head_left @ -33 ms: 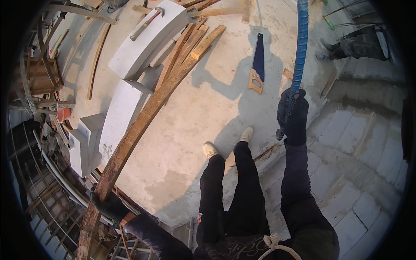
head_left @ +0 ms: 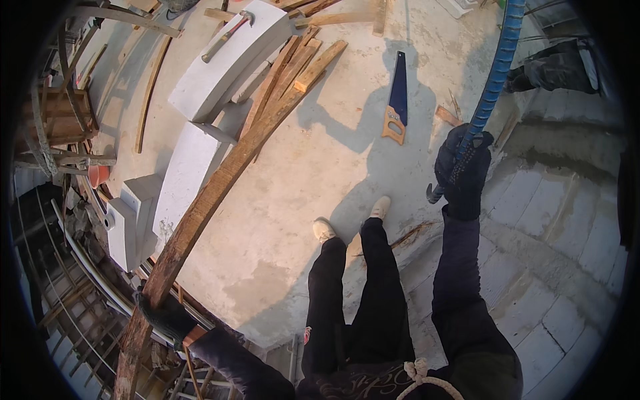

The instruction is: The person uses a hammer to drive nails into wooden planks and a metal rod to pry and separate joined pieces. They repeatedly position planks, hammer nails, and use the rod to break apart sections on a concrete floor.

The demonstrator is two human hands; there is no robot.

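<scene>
1. the right hand (head_left: 465,167), gloved, at right of centre, has its fingers curled around a blue ribbed bar (head_left: 499,80) that runs to the top edge.
2. the left hand (head_left: 167,317), also gloved, lower left, has its fingers wrapped on a long timber (head_left: 210,197) slanting from the bottom edge toward the upper middle.
3. a handsaw (head_left: 398,93) lies on the concrete floor (head_left: 267,227), upper middle.
4. a hammer (head_left: 225,40) rests on a white block (head_left: 230,61), upper left.
</scene>
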